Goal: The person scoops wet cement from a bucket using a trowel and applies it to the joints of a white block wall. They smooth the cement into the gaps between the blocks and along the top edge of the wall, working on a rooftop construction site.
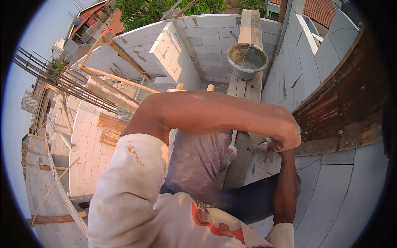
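My left arm reaches across the view to the right, and my left hand point(288, 134) is bent down with its fingers curled in, close to the block wall point(337, 188). Its fingers are mostly hidden, and what they grip cannot be made out. From the lower right my right forearm point(285, 186) rises to the same spot, where the left hand covers my right hand almost wholly. A small pale shape point(258, 138) shows beside the hands, too little of it to name. Beyond my arm a mortar-smeared bucket point(247, 70) with a wire handle stands on wooden planks point(236, 87).
A large stained brown board point(343, 99) leans along the right wall. My dusty leg point(194, 159) is below my arm. At the left are bundled steel rods point(62, 78), a wooden frame point(113, 80) and lower block walls point(89, 144). A block wall point(211, 37) closes the far side.
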Demonstrator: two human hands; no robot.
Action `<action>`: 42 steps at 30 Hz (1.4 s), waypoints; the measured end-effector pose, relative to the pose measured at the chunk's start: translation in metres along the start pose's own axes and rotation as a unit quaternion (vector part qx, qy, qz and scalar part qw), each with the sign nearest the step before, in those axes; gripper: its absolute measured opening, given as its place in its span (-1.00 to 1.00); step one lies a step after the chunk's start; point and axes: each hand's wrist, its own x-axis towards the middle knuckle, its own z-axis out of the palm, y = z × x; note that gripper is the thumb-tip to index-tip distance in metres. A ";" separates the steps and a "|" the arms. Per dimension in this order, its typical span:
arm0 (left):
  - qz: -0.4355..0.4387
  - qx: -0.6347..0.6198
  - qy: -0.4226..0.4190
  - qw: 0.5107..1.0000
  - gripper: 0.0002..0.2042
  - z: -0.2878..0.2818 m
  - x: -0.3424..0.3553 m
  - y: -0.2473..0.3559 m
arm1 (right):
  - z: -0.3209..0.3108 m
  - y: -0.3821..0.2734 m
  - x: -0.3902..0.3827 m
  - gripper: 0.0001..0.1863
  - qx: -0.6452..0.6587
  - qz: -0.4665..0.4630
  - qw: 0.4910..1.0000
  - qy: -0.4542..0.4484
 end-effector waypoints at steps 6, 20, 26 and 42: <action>-0.045 -0.026 0.002 0.999 -0.68 -0.005 -0.020 -0.016 | -0.013 -0.022 -0.011 -0.66 0.001 0.015 1.000 -0.028; -0.118 -0.026 -0.059 0.991 -0.47 -0.012 -0.018 -0.040 | -0.011 -0.022 0.000 -0.71 -0.015 -0.035 0.999 -0.007; -0.108 -0.039 -0.092 0.989 -0.50 -0.006 -0.025 -0.046 | -0.023 -0.055 -0.038 -0.79 -0.048 -0.048 0.997 -0.024; -0.046 -0.027 -0.055 0.997 -0.58 0.000 0.062 -0.080 | 0.005 0.009 -0.001 -0.64 -0.058 -0.060 0.996 -0.020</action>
